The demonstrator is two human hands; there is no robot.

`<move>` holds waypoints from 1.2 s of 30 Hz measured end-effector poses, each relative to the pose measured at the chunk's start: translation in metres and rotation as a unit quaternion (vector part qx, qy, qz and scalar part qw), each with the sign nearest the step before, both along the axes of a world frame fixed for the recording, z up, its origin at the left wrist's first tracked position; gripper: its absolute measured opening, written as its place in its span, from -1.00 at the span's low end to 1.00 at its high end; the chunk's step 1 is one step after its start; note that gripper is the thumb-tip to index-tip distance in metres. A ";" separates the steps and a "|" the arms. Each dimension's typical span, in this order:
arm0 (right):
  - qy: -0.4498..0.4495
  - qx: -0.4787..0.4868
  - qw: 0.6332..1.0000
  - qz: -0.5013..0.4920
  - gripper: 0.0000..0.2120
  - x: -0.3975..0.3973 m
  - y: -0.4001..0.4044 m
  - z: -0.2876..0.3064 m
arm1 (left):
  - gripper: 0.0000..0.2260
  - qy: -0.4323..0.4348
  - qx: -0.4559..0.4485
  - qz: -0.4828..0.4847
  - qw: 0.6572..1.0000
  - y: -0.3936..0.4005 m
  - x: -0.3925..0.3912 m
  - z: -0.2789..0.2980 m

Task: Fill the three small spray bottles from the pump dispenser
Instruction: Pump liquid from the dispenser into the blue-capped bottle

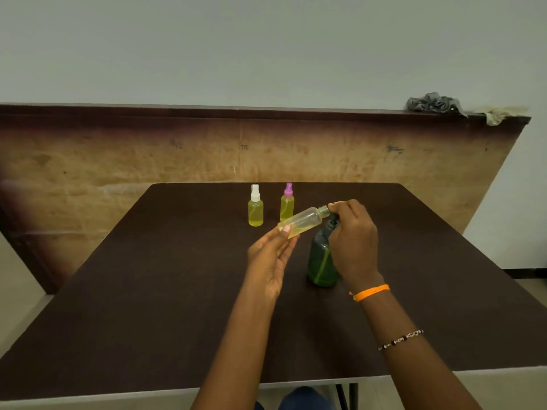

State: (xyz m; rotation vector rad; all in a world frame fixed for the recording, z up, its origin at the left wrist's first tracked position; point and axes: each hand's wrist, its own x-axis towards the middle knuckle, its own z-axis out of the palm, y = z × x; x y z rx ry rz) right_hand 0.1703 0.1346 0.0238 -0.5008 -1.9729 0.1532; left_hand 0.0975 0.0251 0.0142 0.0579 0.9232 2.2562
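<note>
My left hand (270,258) holds an uncapped small clear bottle (305,221) by its base, tilted so its open neck points up and right toward the pump. A little yellow liquid lies in its lower end. My right hand (352,238) rests over the dark pump head of the green pump dispenser (321,258), which stands upright on the dark table (177,291). Two small spray bottles stand behind, both holding yellow liquid: one with a white sprayer (255,207), one with a pink sprayer (287,204). The pump nozzle is mostly hidden by my fingers.
A worn wooden board (118,161) stands upright behind the table against the wall. Crumpled grey cloth (435,102) and a pale rag (500,114) lie on its top edge at the right. The table's front edge runs just before my knees (299,399).
</note>
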 end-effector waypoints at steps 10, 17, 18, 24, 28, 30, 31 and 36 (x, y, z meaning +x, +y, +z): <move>-0.039 0.021 0.999 -0.026 -0.81 0.002 0.000 0.014 | -0.79 0.002 -0.002 0.000 1.000 -0.001 0.000 0.003; -0.014 0.037 0.996 -0.082 -0.69 0.001 -0.002 -0.010 | -0.78 -0.002 -0.006 -0.003 1.000 0.000 -0.001 -0.003; -0.017 0.038 0.995 -0.085 -0.69 0.000 -0.002 -0.011 | -0.77 -0.003 -0.005 -0.003 1.000 0.000 -0.001 -0.003; -0.042 0.055 0.994 -0.079 -0.83 0.003 0.000 0.012 | -0.79 0.010 -0.003 -0.006 1.000 -0.003 0.000 0.003; -0.025 0.039 0.996 -0.077 -0.79 0.002 -0.001 0.002 | -0.78 0.008 -0.003 -0.005 1.000 -0.001 -0.001 0.001; -0.018 0.052 0.994 -0.096 -0.73 0.002 -0.004 -0.013 | -0.78 0.006 -0.004 -0.007 1.000 0.000 -0.001 -0.005; -0.016 0.060 0.993 -0.099 -0.72 0.001 -0.003 -0.016 | -0.77 0.009 -0.004 -0.008 1.000 0.000 -0.001 -0.006; -0.042 0.064 0.992 -0.101 -0.82 0.002 -0.005 -0.005 | -0.75 0.008 -0.004 -0.012 1.000 -0.004 -0.002 -0.002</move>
